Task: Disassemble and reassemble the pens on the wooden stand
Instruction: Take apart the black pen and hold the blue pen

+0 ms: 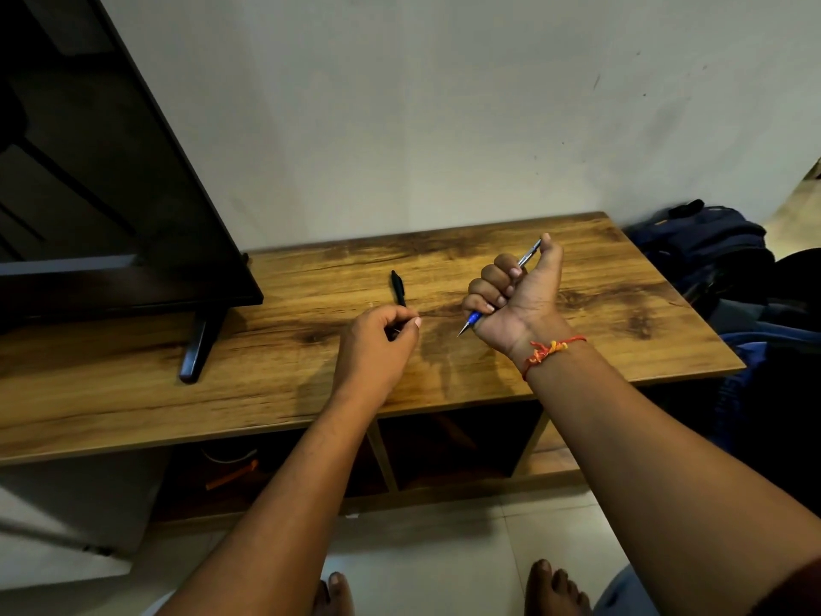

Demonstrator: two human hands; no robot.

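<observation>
Right of the TV, above the tabletop, both hands hold pens. The right hand is fisted around a blue pen, tip poking out below and clip end above by the thumb, likely to brace the barrel for unscrewing. Nearer the TV, the left hand pinches the lower end of a black pen, its top pointing away; whether that pen touches the wood cannot be told.
</observation>
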